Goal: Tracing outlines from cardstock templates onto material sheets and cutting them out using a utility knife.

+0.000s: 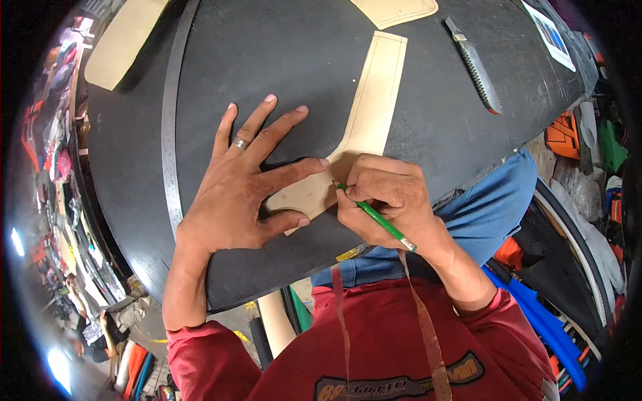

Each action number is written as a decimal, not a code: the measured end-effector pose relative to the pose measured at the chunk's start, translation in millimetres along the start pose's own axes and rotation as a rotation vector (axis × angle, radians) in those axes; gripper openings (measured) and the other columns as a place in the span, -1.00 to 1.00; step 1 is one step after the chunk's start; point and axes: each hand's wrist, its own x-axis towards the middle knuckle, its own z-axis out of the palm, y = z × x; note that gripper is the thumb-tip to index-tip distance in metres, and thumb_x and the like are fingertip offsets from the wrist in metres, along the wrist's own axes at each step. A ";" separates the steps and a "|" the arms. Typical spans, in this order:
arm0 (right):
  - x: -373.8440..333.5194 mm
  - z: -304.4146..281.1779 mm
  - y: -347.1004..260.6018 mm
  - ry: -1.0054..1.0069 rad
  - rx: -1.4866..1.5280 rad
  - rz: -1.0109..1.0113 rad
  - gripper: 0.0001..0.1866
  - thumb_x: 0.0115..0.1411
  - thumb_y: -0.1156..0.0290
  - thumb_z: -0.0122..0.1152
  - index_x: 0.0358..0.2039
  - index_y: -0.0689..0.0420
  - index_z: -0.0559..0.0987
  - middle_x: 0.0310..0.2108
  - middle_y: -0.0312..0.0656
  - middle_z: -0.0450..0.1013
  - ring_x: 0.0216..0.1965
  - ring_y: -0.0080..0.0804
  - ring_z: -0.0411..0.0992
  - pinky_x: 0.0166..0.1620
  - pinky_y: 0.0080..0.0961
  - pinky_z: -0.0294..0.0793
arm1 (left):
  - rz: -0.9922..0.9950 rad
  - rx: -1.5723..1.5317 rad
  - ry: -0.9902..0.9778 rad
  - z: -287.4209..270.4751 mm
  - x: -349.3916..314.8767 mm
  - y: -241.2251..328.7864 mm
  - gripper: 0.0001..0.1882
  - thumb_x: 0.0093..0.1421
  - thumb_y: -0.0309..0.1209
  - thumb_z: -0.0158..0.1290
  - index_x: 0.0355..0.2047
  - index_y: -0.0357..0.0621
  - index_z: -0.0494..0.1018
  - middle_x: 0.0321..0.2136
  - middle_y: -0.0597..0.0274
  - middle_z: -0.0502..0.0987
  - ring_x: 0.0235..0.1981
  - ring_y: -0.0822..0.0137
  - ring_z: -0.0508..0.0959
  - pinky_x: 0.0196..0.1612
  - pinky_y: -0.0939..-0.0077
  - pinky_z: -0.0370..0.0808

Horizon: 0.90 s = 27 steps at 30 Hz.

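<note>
A tan card pattern piece with pencilled lines along its edges lies on the black tabletop. My left hand, a ring on one finger, rests with fingers spread; its index finger and thumb press on the lower, wider end of the piece. In my right hand is a green pencil, pinched between thumb and fingers. The pencil's tip meets the card just beside my left index fingertip. My right hand covers part of the card's near edge.
A long metal ruler lies left of my left hand. A box cutter lies at the far right. Other tan card pieces sit at the far side. A printed sheet lies by the right edge. Rolled materials stand beside the table.
</note>
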 end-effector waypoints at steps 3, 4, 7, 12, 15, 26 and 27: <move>-2.0 0.1 4.5 0.059 -0.007 -0.025 -0.68 0.06 0.70 0.38 -0.59 0.18 0.36 -0.59 -0.18 0.28 -0.57 -0.26 0.35 -0.51 -0.31 0.32 | 0.003 -0.010 -0.014 -0.9 3.4 0.9 -0.22 -0.17 0.11 0.48 0.16 0.38 0.72 0.55 0.05 0.26 0.64 -0.15 0.02 0.61 -0.36 -0.30; -2.7 -3.6 6.6 0.008 0.031 -0.002 -0.67 0.06 0.69 0.39 -0.59 0.18 0.36 -0.59 -0.20 0.29 -0.59 -0.31 0.34 -0.51 -0.34 0.28 | 0.003 -0.009 -0.017 -1.2 3.5 1.3 -0.21 -0.17 0.12 0.48 0.17 0.38 0.72 0.55 0.04 0.26 0.64 -0.15 0.02 0.61 -0.37 -0.30; -1.3 -21.0 8.9 -0.041 0.170 0.135 -0.71 0.09 0.75 0.42 -0.56 0.18 0.46 -0.58 -0.24 0.46 -0.55 -0.50 0.44 -0.47 -0.51 0.34 | 0.000 -0.016 -0.018 -3.1 0.7 2.8 -0.23 -0.14 0.17 0.46 0.16 0.37 0.72 0.54 0.03 0.27 0.64 -0.16 0.02 0.60 -0.37 -0.29; -1.7 -30.7 13.4 0.037 0.067 0.149 -0.76 0.12 0.68 0.51 -0.50 0.18 0.56 -0.50 -0.23 0.55 -0.48 -0.54 0.52 -0.41 -0.53 0.42 | 0.022 -0.018 0.017 -0.9 -0.4 -3.7 -0.36 -0.04 0.15 0.41 0.10 0.38 0.76 0.52 0.05 0.32 0.63 -0.15 0.04 0.60 -0.37 -0.27; -5.2 -24.9 6.6 0.044 0.047 0.147 -0.78 0.12 0.65 0.53 -0.42 0.18 0.58 -0.46 -0.22 0.57 -0.48 -0.52 0.53 -0.41 -0.54 0.41 | 0.016 -0.079 0.017 -1.8 -0.2 -5.1 -0.45 0.00 0.03 0.42 0.06 0.38 0.78 0.51 0.06 0.34 0.63 -0.14 0.05 0.60 -0.35 -0.28; -3.3 -10.8 3.3 -0.074 0.046 -0.020 -0.77 0.06 0.71 0.46 -0.50 0.21 0.52 -0.50 -0.15 0.54 -0.58 -0.48 0.48 -0.55 -0.56 0.33 | 0.036 -0.105 -0.054 -9.2 2.1 -3.1 -0.38 -0.07 -0.08 0.45 0.11 0.33 0.76 0.53 0.07 0.30 0.63 -0.20 0.03 0.61 -0.33 -0.32; -3.7 -9.9 3.9 -0.077 0.047 -0.019 -0.77 0.06 0.71 0.46 -0.50 0.21 0.52 -0.50 -0.15 0.54 -0.58 -0.48 0.48 -0.55 -0.56 0.33 | 0.034 -0.107 -0.054 -8.9 1.9 -2.9 -0.38 -0.07 -0.08 0.45 0.11 0.33 0.76 0.53 0.07 0.30 0.63 -0.20 0.03 0.61 -0.33 -0.32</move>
